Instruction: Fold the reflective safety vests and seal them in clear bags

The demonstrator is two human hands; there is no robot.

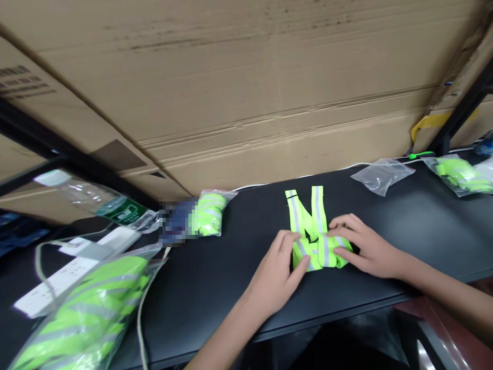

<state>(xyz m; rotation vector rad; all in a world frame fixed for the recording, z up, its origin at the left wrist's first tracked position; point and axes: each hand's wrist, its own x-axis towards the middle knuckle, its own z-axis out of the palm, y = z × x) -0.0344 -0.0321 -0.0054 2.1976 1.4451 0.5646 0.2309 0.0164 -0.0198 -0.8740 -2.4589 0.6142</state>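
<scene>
A neon-yellow reflective strap bundle (325, 251) with silver stripes lies partly folded on the black table (215, 288). Two of its strap ends stretch away toward the cardboard wall. At the bundle's left edge, my left hand (275, 270) grips the fabric between thumb and fingers. My right hand (360, 246) holds the bundle's right side, thumb on the near part and fingers on the far part. Beyond my right hand lies a clear plastic bag (383, 176), flat and crumpled.
Bagged neon straps lie at the lower left (88, 313), beside a white power strip (77, 272), at the middle left (209, 213) and at the far right (462, 174). A plastic bottle (100, 200) leans near the black frame. Cardboard (269, 77) stands behind the table. A white cable (142, 313) runs down the left.
</scene>
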